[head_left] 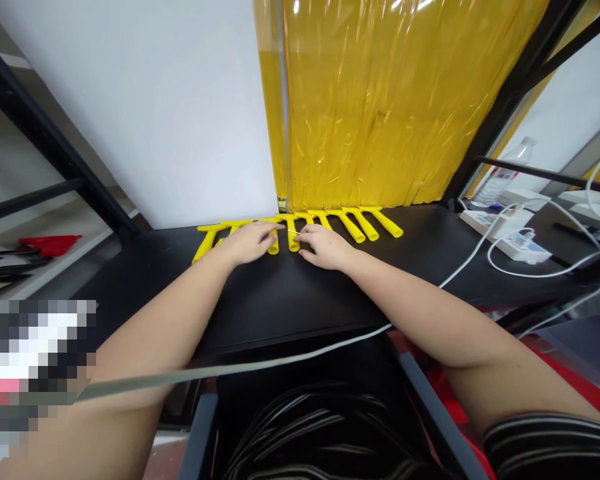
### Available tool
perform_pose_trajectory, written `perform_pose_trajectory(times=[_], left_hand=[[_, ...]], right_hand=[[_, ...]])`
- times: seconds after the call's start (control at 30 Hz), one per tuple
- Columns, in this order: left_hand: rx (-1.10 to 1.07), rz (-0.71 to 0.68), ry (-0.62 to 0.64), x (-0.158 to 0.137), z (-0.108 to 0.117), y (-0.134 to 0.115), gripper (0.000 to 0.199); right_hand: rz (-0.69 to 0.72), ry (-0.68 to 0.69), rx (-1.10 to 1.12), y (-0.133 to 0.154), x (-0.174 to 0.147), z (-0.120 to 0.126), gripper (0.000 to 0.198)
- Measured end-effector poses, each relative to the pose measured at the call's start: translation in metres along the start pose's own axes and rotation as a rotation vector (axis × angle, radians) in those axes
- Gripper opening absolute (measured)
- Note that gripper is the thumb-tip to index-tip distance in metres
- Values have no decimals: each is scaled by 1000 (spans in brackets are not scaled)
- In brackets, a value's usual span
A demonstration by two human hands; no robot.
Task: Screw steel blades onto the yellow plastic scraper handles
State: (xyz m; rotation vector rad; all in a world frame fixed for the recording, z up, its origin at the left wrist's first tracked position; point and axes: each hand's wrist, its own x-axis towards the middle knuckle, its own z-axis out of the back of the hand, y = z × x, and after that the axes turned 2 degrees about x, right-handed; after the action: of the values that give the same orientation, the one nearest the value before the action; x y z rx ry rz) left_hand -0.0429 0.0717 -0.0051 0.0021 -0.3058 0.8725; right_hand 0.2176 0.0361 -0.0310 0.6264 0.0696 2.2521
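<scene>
Yellow T-shaped plastic handles (pixel 293 241) are lined up on the black tabletop (pixel 290 293), partly covered by the left hand (pixel 253 241) and right hand (pixel 325 247); whether the thin white strand (pixel 294 232) between is clamped by either cannot be told (the label (pixel 501 176) on the clear plastic bottle (pixel 497 183) is illegible).

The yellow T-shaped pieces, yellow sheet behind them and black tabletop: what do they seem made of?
Yellow T-shaped pieces: probably moulded plastic, low sheen, judging by even colour and hollow-looking round ends.
Yellow sheet: likely thin plastic film, glossy, with wrinkles and bright streaks.
Black tabletop: smooth, faint sheen; coated board or painted metal, can't tell which.
</scene>
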Motion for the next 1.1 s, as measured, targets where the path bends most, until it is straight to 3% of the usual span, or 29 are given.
perform_pose_trajectory(times=[0.1, 0.2, 0.27, 0.33, 0.47, 0.77, 0.97, 1.1], left_hand=[[-48, 209, -204, -6, 22, 11, 46], [-40, 469, -334, -14, 41, 26, 39], [19, 589, -322, -18, 47, 36, 33], [70, 654, -233, -20, 46, 45, 32], [141, 686, -6, -20, 34, 60, 40], [139, 753, 29, -17, 20, 58, 46], [145, 829, -156, -19, 40, 45, 41], [-21, 683, -418, -17, 48, 21, 32]], right_hand=[[-54, -145, 164, -12, 0, 3, 38], [-218, -285, 393, -32, 1, 7, 47], [-297, -379, 540, -45, 2, 10, 50], [-336, -450, 664, -56, 3, 12, 50], [-361, -477, 732, -66, 2, 17, 44], [-205, -452, 538, -63, 0, 18, 34], [-224, -498, 550, -54, -1, 23, 28], [-293, -457, 575, -44, -1, 27, 19]])
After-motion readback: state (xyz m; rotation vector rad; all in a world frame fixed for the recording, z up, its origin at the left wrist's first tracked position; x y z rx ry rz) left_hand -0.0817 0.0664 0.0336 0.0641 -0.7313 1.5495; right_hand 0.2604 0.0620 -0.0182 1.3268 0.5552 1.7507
